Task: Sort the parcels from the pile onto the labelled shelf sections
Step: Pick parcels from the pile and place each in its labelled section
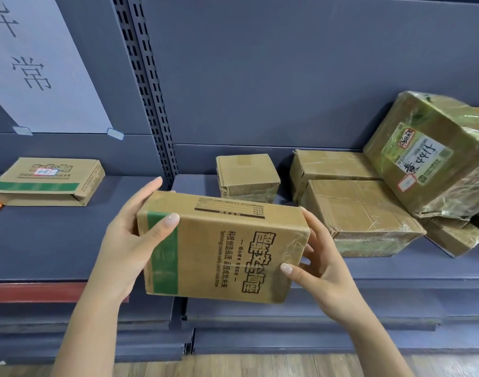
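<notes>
I hold a brown cardboard parcel [222, 248] with a green stripe and black printed characters in front of the shelf, level with its front edge. My left hand [132, 240] grips its left end, thumb over the green stripe. My right hand [320, 262] grips its right end, thumb on the front face. On the right shelf section lies the pile: a small taped box [246, 176], a flat box [328, 165], a larger box [360, 216], and a big film-wrapped box [434, 153] tilted on top. One flat parcel with a green stripe [48, 180] lies on the left section.
A paper label with handwritten characters [40, 66] is taped to the back panel over the left section. A perforated upright [151, 91] divides the two sections. The grey shelf board [42, 240] has a red front strip at left. Lower shelves and wooden floor [260, 365] lie below.
</notes>
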{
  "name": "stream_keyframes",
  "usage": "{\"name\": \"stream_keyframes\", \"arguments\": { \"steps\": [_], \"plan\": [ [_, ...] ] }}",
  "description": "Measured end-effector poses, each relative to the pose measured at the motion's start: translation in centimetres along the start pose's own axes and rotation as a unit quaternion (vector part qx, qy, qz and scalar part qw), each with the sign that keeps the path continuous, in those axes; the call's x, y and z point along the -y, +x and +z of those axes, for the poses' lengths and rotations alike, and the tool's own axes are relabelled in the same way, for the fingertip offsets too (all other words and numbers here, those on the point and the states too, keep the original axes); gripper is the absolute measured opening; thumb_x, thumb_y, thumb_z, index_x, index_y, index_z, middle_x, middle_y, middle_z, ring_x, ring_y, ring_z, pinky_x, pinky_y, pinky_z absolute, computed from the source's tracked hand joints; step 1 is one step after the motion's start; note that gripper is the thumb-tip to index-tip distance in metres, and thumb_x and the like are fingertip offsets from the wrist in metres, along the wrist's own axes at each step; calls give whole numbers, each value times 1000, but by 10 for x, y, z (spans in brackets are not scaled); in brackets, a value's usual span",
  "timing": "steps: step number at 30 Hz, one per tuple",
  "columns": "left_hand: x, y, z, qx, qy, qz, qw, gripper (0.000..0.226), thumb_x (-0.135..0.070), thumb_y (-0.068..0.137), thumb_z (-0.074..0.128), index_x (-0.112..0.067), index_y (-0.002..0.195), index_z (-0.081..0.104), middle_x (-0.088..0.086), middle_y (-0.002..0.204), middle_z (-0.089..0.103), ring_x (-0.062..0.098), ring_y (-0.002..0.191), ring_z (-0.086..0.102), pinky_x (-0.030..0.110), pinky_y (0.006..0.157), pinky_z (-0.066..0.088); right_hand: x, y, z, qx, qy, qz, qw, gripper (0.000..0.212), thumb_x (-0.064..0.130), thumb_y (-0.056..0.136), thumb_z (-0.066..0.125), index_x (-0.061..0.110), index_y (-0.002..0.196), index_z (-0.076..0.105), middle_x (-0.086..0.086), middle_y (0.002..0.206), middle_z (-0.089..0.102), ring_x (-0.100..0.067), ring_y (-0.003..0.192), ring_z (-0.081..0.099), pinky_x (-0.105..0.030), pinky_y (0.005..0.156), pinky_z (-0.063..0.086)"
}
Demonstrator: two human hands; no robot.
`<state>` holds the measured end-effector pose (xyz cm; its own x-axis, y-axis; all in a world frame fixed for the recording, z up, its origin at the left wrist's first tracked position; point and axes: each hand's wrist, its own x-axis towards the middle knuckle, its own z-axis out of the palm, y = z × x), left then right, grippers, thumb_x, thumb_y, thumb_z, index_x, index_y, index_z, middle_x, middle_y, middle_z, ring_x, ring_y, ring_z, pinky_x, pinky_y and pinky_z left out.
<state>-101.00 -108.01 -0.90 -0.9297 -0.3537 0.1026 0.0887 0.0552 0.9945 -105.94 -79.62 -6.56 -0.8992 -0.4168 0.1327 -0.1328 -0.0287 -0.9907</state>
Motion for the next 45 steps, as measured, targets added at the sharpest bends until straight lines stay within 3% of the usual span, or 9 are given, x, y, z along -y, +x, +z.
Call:
{"name": "stream_keyframes", "arguments": {
  "steps": [6,10,19,24,26,30,35,40,45],
  "plan": [
    [7,-9,6,-24,-23,19,999,85,-75,29,84,-48,108,66,-17,103,72,3,99,66,19,80,55,11,1,-5,-7,-14,-13,1000,85,39,77,78,38,148,32,14,137,56,-20,128,55,-36,103,48],
    [11,-15,12,-35,-33,33,998,91,-73,31,86,-39,112,64,-16,100,72,4,96,67,18,78,55,24,10,-8,-31,-16,-8,999,94,63,68,79,36,146,35,17,135,58,-13,127,55,-23,95,49],
    [19,-22,13,-34,-37,68,996,78,-71,36,86,-50,109,66,-18,107,69,5,105,64,20,83,56,35,20,-16,-6,-22,9,1000,87,63,57,86,28,130,54,12,114,70,-6,101,67,-18,78,54],
    [12,-18,4,18,29,3,999,95,-83,39,76,-50,124,51,-23,130,59,0,123,53,19,97,48,28,16,-16,-3,-51,-34,998,67,60,61,86,44,120,59,11,122,65,-10,115,62,-19,91,50],
    [8,-13,1,30,52,-54,997,95,-89,45,66,-49,129,46,-23,133,56,2,126,51,30,105,44,26,16,-15,-7,-54,-59,997,62,57,63,86,49,118,59,11,125,64,-13,120,60,-21,95,49],
    [-5,-1,5,20,60,-151,987,73,-71,62,50,-40,129,50,-13,124,57,6,115,54,37,92,53,20,18,-15,-18,-35,-100,994,62,53,65,87,48,120,58,13,128,61,-14,123,58,-23,99,48],
    [-15,6,16,37,81,-185,979,47,-64,78,50,-32,112,58,-6,112,63,9,107,60,21,71,56,15,20,-16,-15,-51,-142,988,61,49,71,85,46,124,56,11,133,58,-15,135,49,-25,107,43],
    [-9,8,23,-45,68,-166,983,29,-48,90,58,-30,111,65,-7,113,67,12,106,63,38,90,55,13,19,-18,-15,-104,-171,980,59,50,75,81,47,126,52,14,139,55,-17,143,40,-32,114,37],
    [-8,3,33,-109,-14,-153,982,19,-24,92,63,-26,109,71,-9,99,74,8,93,69,26,73,56,11,17,-23,-32,-165,-183,969,55,52,79,76,47,128,49,12,156,38,-18,149,29,-33,117,32]
  ]
}}
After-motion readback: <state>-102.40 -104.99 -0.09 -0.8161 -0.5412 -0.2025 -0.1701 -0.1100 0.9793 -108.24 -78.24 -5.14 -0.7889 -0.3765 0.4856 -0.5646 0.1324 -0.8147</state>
